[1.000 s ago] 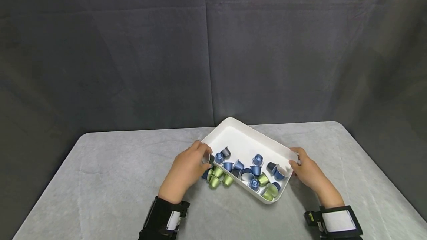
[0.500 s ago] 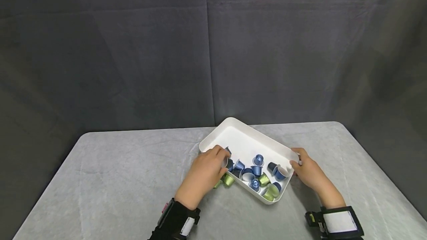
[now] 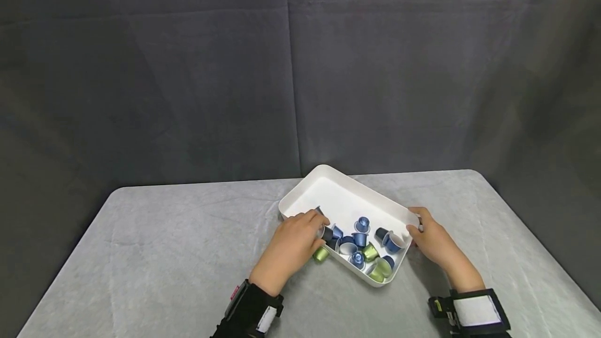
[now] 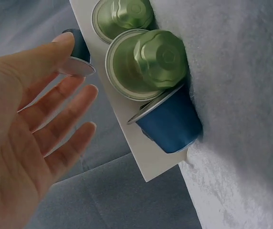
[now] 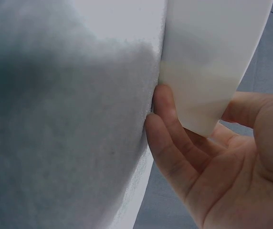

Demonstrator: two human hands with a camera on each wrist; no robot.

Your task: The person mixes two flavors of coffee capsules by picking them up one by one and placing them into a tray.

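A white tray (image 3: 307, 192) sits at an angle on the grey table and holds several blue and green capsules (image 3: 360, 239). My left hand (image 3: 315, 226) reaches over its near left wall with straight, spread fingers (image 4: 86, 90). One fingertip touches a dark blue capsule (image 4: 78, 47) inside the tray, also seen by the fingertips in the head view (image 3: 327, 233). Outside that wall (image 4: 146, 157) lie two green capsules (image 4: 146, 64) and a blue capsule (image 4: 170, 121). My right hand (image 3: 415, 228) grips the tray's right corner (image 5: 208, 57), with its fingers (image 5: 170, 129) under the wall.
The table (image 3: 164, 244) wears a grey cloth with rounded far corners. A dark curtain (image 3: 188, 67) hangs behind it. One green capsule (image 3: 321, 254) shows on the cloth beside my left hand. Black wrist straps (image 3: 474, 312) sit on both forearms.
My left hand moved right from the tray's left edge into the tray with a dark capsule, and its fingers have now spread. It now covers some outside capsules. The right hand kept still.
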